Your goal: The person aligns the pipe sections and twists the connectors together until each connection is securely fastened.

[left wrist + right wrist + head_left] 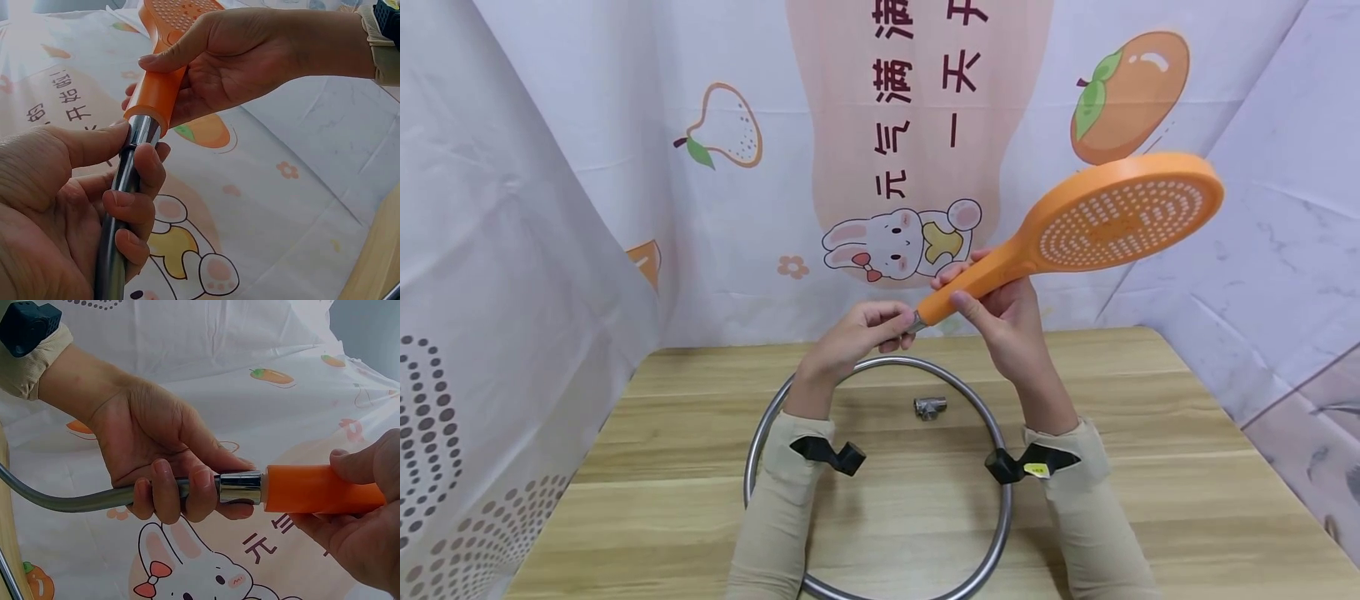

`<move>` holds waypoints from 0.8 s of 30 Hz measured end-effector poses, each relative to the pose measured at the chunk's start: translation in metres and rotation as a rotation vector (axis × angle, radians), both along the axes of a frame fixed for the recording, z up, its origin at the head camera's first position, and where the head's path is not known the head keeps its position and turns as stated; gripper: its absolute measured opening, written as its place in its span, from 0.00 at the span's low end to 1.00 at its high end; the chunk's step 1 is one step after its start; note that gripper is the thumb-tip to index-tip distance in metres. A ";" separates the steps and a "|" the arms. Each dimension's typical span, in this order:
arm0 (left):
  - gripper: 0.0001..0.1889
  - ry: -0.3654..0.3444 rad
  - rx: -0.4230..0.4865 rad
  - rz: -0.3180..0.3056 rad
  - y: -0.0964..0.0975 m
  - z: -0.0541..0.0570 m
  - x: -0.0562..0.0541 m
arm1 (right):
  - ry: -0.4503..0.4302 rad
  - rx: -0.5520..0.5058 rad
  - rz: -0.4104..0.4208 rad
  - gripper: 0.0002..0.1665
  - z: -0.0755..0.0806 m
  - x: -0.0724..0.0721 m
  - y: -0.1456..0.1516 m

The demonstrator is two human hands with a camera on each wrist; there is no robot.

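Left hand (852, 336): curled round hose (75, 504) and connector (240, 487).
Right hand (1013, 323): grips shower head (1045, 233) by handle.
Shower head: raised above the table (1150, 417), connector at handle end.
Metal fitting (930, 407): on the table, inside hose loop.

The looped hose (1007, 502) obstructs the middle of the table (662, 467), leaving passage on its left.
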State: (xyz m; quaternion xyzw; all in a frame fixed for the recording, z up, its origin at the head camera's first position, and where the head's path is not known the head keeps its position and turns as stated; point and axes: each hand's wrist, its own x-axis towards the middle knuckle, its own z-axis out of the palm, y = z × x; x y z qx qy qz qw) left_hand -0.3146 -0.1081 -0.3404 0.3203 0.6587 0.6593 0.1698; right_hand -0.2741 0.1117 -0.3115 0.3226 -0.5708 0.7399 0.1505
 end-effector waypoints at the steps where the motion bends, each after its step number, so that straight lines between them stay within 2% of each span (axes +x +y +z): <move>1: 0.12 -0.003 -0.003 0.001 0.000 0.000 0.000 | -0.003 -0.001 0.001 0.26 0.000 0.001 0.000; 7: 0.10 -0.009 -0.014 0.023 0.001 0.002 0.000 | -0.011 -0.005 0.009 0.27 0.002 0.002 -0.001; 12: 0.10 0.013 -0.019 0.025 0.001 0.002 0.000 | -0.014 0.004 0.003 0.28 0.001 0.001 0.000; 24: 0.16 0.019 -0.034 0.006 0.000 0.002 0.000 | 0.000 -0.004 0.008 0.28 0.001 0.000 0.000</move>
